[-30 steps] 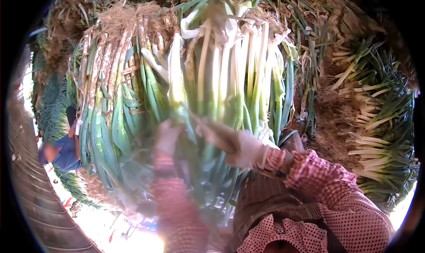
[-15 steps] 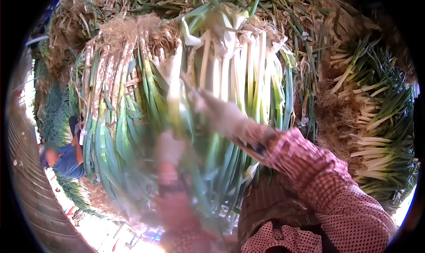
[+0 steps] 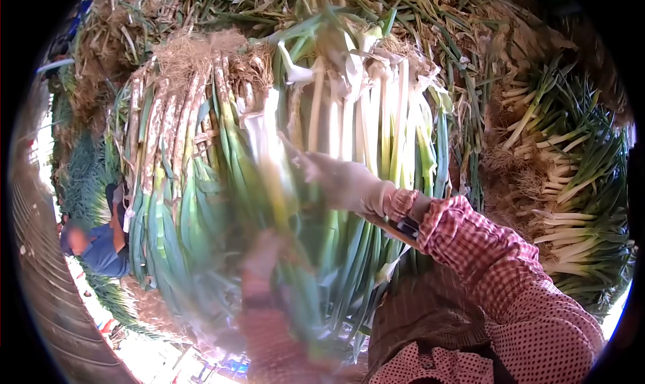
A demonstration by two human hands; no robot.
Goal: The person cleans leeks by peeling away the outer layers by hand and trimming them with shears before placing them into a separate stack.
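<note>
A leek, white at the top and green below, stands in front of the pile, blurred by motion. My gloved left hand is closed around its green lower part, the fingers smeared. To the right, my gloved right hand is closed with its fingertips close to the leek's pale shank. Under the right wrist a thin brown stick-like handle sticks out; its other end is hidden by the hand. Cleaned white leeks lie in a row behind my right hand. Soil-stained leeks with roots lie to the left.
Loose leaves and trimmings cover the far side. More leeks are heaped at the right, roots inward. At the left a person in a blue shirt is near other leeks, beside a ribbed grey surface.
My left hand has moved lower with the leek. A pale outer layer now stands away from the leek's white part. My right hand stays close by, slightly lower in view.
</note>
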